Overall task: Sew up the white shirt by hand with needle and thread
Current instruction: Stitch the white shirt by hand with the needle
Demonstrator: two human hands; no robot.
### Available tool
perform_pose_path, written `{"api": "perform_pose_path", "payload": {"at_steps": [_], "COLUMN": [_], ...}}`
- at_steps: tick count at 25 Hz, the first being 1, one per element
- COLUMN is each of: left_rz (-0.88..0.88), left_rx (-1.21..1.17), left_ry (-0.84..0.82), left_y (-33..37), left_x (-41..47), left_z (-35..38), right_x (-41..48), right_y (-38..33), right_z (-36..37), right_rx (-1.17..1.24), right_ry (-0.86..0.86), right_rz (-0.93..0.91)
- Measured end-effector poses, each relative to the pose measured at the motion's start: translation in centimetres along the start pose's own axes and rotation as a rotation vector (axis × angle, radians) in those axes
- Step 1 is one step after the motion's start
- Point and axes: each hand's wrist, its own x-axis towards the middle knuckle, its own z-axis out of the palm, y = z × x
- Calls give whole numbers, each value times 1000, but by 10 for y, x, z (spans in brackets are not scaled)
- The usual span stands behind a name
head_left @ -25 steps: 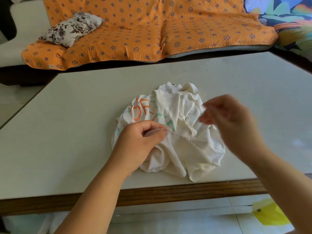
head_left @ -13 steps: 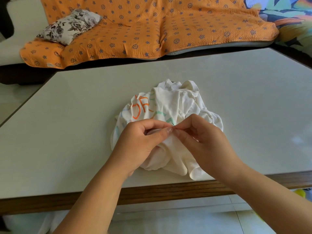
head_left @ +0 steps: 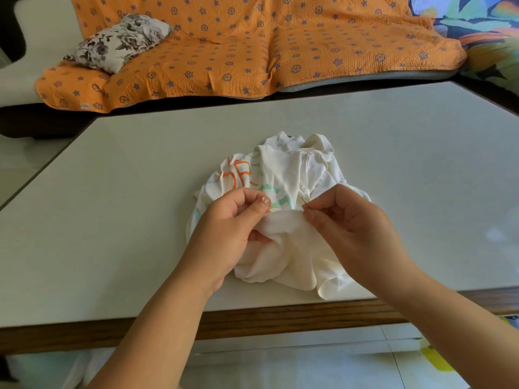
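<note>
Pale tabletop [head_left: 112,220] in front of me, sofa [head_left: 36,35] behind it across a dark gap.

Background, left to right: floral pillow [head_left: 118,40] lying on the orange cover [head_left: 252,51], which drapes most of the seat; bright leaf-print cloth [head_left: 477,26] at the far right corner.

On the table, left to right: a wide bare stretch, then my left hand [head_left: 224,228], then the white shirt [head_left: 289,169], then my right hand [head_left: 351,223], then more bare surface out to the angled right corner.

White shirt: crumpled in a heap, centre of the table, toward the near side. Orange and mint print shows on its left part. Its lowest fold reaches almost to the near rim without hanging over.

Left hand: fingers curled, pinching a raised fold of the shirt between thumb and fingertips, wrist resting low by the cloth.

Right hand: thumb and forefinger closed on the needle [head_left: 303,201], a thin dark sliver poking up and left from the fingertips, just over the same fold. Other fingers curled in. Thread too fine to make out.

Both hands sit close together, the lifted fold bridging them.

Edges: wood trim [head_left: 280,315] runs along the near side under my forearms. Below it, pale floor [head_left: 280,366] with a yellow patch [head_left: 438,360] at right. Nothing but the shirt lies on the table near my hands.
</note>
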Motion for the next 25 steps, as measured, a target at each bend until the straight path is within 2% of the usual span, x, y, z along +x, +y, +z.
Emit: {"api": "perform_pose_path", "payload": {"at_steps": [7,12,15,18,21,25], "left_rz": [85,50,-2,15,30,35], "left_rx": [122,91,98,161,210,226], "left_ry": [35,-51,-175,-170,-136,-123], "left_y": [-2,-1,1,1,0,1], "left_x": [0,0,-1,-2,-3,-4], "left_z": [1,-4,-9,-10,-13,-14], "right_x": [4,24,43,57,61,58], "right_y": [-4,0,10,22,29,32], "right_z": [-4,-22,-41,-59,-73,-88], "right_rx": [86,152,540,928,1053,1072], "right_ry": [0,197,288,390,515,639], "right_rz": [96,193,412,560,574,500]}}
